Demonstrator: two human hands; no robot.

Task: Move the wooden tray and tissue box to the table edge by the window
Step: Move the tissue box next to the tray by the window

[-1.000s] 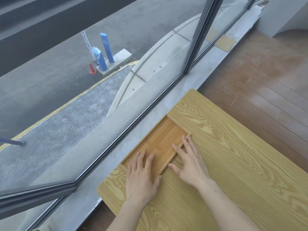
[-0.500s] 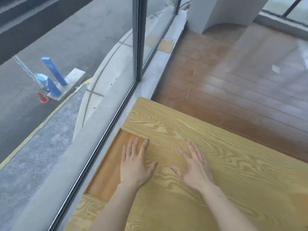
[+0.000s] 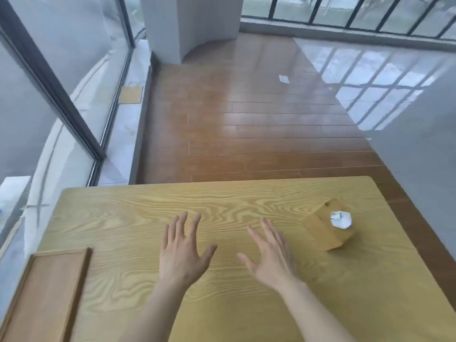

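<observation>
The shallow wooden tray (image 3: pixel 47 297) lies flat at the table's left edge, beside the window glass, partly cut off by the frame's bottom left corner. A wooden tissue box (image 3: pixel 325 233) with white tissue poking from its top stands near the table's right side. My left hand (image 3: pixel 182 253) hovers over the middle of the table, fingers spread, holding nothing. Beside it, my right hand (image 3: pixel 271 255) is also spread and empty, a hand's width left of the tissue box. Neither hand touches the tray or the box.
The light wooden table (image 3: pixel 222 201) fills the lower half of the view. A dark window frame (image 3: pixel 51 87) and a stone sill run along the left. Brown floorboards (image 3: pixel 246 119), a white pillar (image 3: pixel 172 28) and a scrap of paper (image 3: pixel 283 79) lie beyond.
Both hands left the tray and moved right over the table. The view swung right, so the tray slid to the bottom left and the tissue box came into sight.
</observation>
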